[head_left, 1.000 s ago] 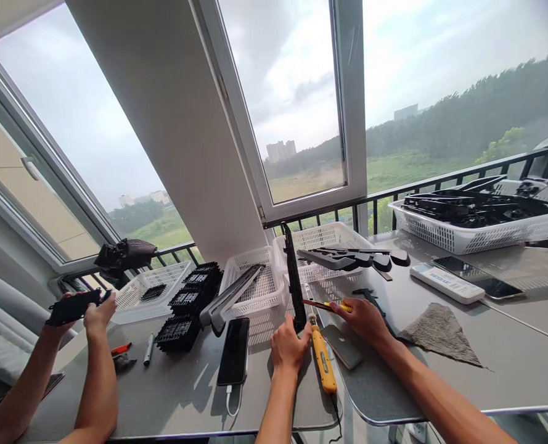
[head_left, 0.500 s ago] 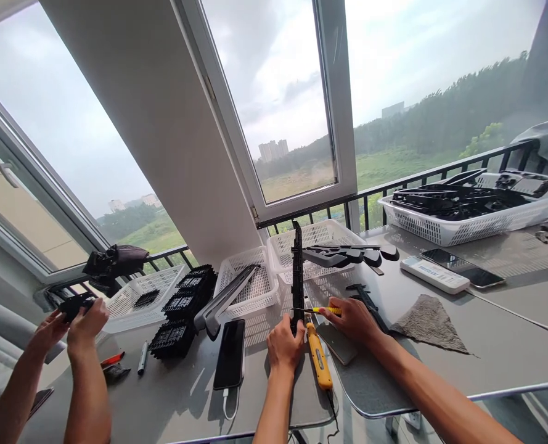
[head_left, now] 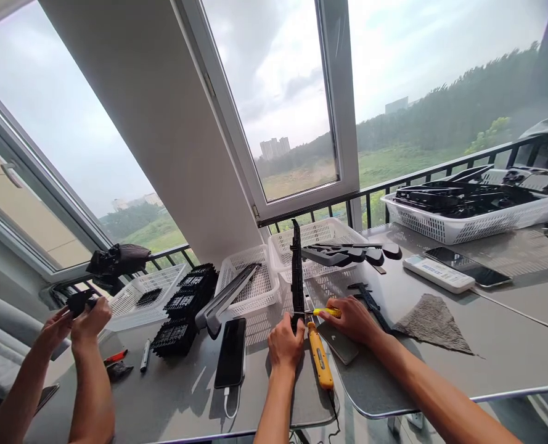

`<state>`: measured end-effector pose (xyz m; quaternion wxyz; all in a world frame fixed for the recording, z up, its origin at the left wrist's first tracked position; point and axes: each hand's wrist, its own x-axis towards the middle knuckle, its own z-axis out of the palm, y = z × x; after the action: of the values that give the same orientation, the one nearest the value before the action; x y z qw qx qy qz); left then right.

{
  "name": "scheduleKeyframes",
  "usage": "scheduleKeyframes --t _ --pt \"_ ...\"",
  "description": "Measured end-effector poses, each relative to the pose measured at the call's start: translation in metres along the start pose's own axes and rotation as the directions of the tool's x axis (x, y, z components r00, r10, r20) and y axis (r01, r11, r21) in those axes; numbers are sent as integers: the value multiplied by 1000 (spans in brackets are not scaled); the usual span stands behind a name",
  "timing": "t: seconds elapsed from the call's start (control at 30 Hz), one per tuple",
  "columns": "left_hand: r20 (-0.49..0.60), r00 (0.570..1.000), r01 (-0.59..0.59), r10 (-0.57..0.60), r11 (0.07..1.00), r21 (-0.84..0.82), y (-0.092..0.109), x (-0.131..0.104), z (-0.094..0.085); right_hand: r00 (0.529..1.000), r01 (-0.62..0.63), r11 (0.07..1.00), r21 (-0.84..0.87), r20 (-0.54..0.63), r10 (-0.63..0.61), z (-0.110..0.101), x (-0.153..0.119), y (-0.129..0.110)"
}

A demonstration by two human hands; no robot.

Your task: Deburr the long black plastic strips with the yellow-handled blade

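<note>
My left hand is closed around the lower end of a long, narrow black plastic part, which points away from me toward the window. In my right hand is a yellow-handled tool with a thin shaft. Its tip meets the black part just above my left fingers; the exact contact is too small to make out. Beside my left hand lies a yellow corded power tool. A flat grey phone-like object rests under my right hand, and a black caliper lies just beyond it.
Baskets stand along the window, with grey-black handle-like pieces across one. Stacked black parts, a charging phone, a grey cloth and a white power strip lie around. At left, another person's hands hold a black piece.
The yellow-handled tool has shifted slightly, its shaft reaching less far across the black part. My left hand keeps its hold. The view has turned a little.
</note>
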<state>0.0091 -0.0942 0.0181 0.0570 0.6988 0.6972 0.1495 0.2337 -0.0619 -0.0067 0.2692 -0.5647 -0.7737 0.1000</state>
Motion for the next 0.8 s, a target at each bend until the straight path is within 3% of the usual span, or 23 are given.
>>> scheduleKeyframes --t 0.27,0.57,0.8 --pt "6 1000 27 -27 999 23 0 1 1 996 46 998 -41 83 -42 3 0 -13" --pt "13 1000 24 -24 999 43 0 1 1 989 -17 997 -73 144 27 1 0 -21" --pt "15 999 35 -36 998 60 1 1 3 986 -98 991 -87 124 108 -5 3 -28"
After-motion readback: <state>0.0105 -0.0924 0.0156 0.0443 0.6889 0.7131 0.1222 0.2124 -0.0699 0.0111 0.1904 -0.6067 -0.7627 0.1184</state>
